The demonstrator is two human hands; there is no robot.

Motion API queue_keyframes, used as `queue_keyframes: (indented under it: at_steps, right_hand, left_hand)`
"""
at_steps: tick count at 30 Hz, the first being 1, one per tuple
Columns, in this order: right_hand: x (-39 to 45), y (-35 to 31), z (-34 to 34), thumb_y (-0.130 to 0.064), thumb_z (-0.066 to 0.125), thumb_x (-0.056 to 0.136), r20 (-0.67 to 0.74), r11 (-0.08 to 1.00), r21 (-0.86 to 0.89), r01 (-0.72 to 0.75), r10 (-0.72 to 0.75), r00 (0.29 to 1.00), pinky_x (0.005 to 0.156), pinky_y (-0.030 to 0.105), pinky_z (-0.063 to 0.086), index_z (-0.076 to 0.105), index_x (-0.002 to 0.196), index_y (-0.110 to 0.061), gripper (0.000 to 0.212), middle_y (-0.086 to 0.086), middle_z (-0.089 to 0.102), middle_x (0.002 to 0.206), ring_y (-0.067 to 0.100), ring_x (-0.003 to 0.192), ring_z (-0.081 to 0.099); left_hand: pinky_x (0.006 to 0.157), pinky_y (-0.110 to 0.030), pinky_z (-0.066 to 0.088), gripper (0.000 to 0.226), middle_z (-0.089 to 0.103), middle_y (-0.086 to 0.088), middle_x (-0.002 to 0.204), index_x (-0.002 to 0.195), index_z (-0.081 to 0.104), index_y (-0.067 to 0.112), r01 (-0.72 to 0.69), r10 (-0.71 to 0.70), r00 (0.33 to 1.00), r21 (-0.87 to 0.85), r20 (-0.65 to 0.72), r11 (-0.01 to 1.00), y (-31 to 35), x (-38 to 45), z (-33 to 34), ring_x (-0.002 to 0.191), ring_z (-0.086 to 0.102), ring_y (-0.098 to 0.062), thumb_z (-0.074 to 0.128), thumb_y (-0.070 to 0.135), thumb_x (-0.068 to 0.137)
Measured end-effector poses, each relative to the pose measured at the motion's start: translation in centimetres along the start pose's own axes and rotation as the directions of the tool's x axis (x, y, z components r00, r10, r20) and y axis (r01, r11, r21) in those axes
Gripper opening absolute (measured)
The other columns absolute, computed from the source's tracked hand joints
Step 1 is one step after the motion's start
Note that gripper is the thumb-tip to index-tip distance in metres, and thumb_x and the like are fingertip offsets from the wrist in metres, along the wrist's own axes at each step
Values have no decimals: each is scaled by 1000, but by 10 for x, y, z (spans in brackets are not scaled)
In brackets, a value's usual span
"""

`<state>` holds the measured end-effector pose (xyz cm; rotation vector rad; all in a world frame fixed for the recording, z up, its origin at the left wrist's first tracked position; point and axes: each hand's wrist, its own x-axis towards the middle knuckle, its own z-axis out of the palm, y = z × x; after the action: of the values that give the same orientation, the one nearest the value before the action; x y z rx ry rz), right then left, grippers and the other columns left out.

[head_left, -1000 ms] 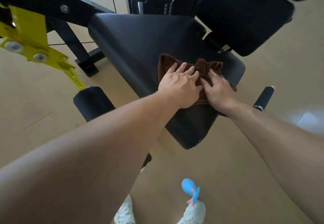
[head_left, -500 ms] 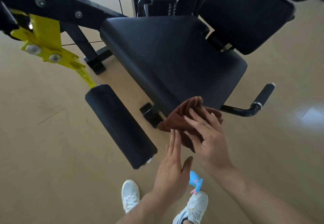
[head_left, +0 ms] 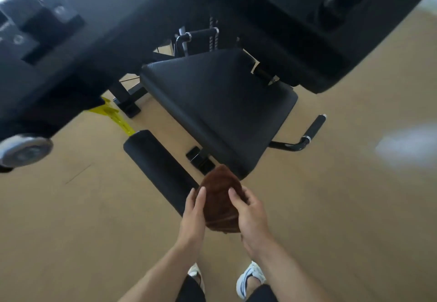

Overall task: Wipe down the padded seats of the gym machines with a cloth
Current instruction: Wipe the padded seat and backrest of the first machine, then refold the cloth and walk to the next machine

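A brown cloth is bunched between both my hands, in the air just in front of the seat's near corner. My left hand presses its left side and my right hand grips its right side. The black padded seat of the gym machine lies ahead, bare and tilted, with nothing on it. The black backrest pad rises behind it at the upper right.
A black foam roller on a yellow arm sticks out left of the seat. A black handle juts out on the right. A dark machine frame looms close at the upper left. Tan floor surrounds my shoes.
The cloth has come off the seat and been pulled back toward me. My left hand, open half a second ago, has closed in on the cloth. The view has pulled back and up.
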<state>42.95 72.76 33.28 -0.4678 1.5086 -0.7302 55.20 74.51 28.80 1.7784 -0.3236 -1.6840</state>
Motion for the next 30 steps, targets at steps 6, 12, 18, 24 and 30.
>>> queue_keyframes:
  at_steps: [6, 12, 18, 24, 30]
  right_hand:
    - [-50, -19, -10, -46, 52, 100, 120, 965, 198, -174, 152, 981, 92, 67, 53, 70, 121, -12, 44, 18, 76, 110, 41, 102, 72]
    - [-88, -23, -47, -45, 33, 105, 118, 893, 375, -248, 220, 968, 102, 66, 46, 69, 125, -9, 55, 27, 69, 122, 48, 113, 65]
    - [-148, -1, -116, -33, 47, 101, 262, 888, 371, -273, 182, 948, 71, 38, 56, 54, 141, -8, 47, 21, 71, 114, 32, 93, 72]
    - [-185, 27, -214, -34, 65, 94, 167, 916, 338, -216, 168, 972, 73, 40, 57, 59, 132, 3, 54, 21, 70, 110, 32, 95, 69]
    - [-212, 70, -349, -41, 85, 76, -377, 977, 215, -10, 92, 922, 98, 53, 55, 80, 101, -17, 36, 3, 80, 98, 23, 97, 75]
  left_hand:
    - [103, -45, 51, 59, 75, 3, 114, 119, 67, 25, 119, -123, 984, 42, 127, 992, 37, -51, -6, 107, 69, -19, 60, 70, 83]
    - [87, -40, 61, 48, 76, 2, 104, 109, 69, 32, -29, 17, 996, 136, 88, 990, 40, -100, 25, 95, 74, -18, 74, 65, 74]
    - [72, -16, 49, 23, 65, 7, 108, 103, 60, 37, -298, 242, 949, 330, 200, 896, 19, -162, 82, 98, 63, -10, 74, 44, 86]
    - [85, -14, 44, 19, 59, 13, 118, 102, 62, 36, -513, 347, 849, 462, 399, 724, -31, -197, 156, 104, 56, -2, 74, 35, 87]
    - [59, -23, 41, 35, 60, 4, 75, 70, 55, 23, -515, 337, 857, 621, 390, 591, -77, -234, 253, 70, 57, -11, 67, 51, 88]
